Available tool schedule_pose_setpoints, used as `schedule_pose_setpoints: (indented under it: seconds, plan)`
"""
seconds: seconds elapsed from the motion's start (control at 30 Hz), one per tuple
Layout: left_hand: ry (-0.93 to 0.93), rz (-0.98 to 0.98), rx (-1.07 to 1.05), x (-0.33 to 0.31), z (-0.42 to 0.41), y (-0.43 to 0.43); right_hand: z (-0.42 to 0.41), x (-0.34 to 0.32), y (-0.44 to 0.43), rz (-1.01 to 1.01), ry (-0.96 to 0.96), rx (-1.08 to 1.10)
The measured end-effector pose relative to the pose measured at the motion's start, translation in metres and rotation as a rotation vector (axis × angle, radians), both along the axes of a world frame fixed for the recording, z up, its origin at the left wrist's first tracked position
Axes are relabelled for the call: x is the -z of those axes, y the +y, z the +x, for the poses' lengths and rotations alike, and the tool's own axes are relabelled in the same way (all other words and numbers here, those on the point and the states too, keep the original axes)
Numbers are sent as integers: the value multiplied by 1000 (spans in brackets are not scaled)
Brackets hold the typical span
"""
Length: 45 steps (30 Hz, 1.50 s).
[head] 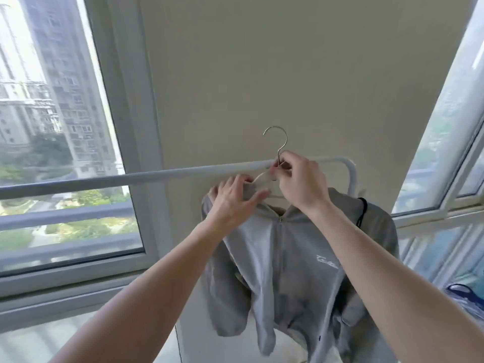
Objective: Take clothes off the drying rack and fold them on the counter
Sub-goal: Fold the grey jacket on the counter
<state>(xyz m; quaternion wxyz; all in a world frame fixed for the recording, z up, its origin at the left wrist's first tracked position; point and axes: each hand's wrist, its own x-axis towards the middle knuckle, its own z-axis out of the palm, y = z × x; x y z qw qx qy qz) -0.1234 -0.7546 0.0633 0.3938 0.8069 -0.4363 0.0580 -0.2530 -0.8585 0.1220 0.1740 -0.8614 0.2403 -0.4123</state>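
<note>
A grey zip-up hoodie (pixel 282 260) with white lettering on its chest hangs on a white hanger with a metal hook (pixel 279 141). The hook stands above the white rail of the drying rack (pixel 162 175), free of it. My right hand (pixel 298 180) pinches the hanger at the base of its hook. My left hand (pixel 235 200) grips the hoodie's collar and shoulder, thumb in front of the cloth. A black cord (pixel 362 212) lies over the hoodie's far shoulder.
A beige wall panel (pixel 275 74) rises straight ahead behind the rack. Windows (pixel 65 127) flank it on both sides, with tall buildings and trees outside. A blue and white item (pixel 468 294) lies at the lower right.
</note>
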Motion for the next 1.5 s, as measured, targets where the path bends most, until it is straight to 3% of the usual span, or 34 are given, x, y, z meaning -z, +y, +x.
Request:
schedule_pose_setpoints:
  seconds: [0.2,0.57,0.77,0.97,1.13,1.3,1.4,1.5]
  plan:
    - [11,-68,-152,-1,7,135,32,0,120,-25,17,-223]
    - [127,-7,-510,34,-13,480,81,36,425,25,130,-733]
    - [186,93,-959,52,-31,660,101,57,586,13,287,-1005]
    - [327,61,-1323,63,-32,817,142,77,719,48,343,-1228]
    - [370,-77,-1530,87,-33,956,189,108,839,45,416,-1370]
    - [638,-123,-1676,98,-23,1074,254,127,951,159,424,-1476]
    - [751,-395,-1653,98,7,1141,309,129,1016,226,449,-1494]
    - [761,-652,-1499,91,27,1186,363,134,1074,287,430,-1510]
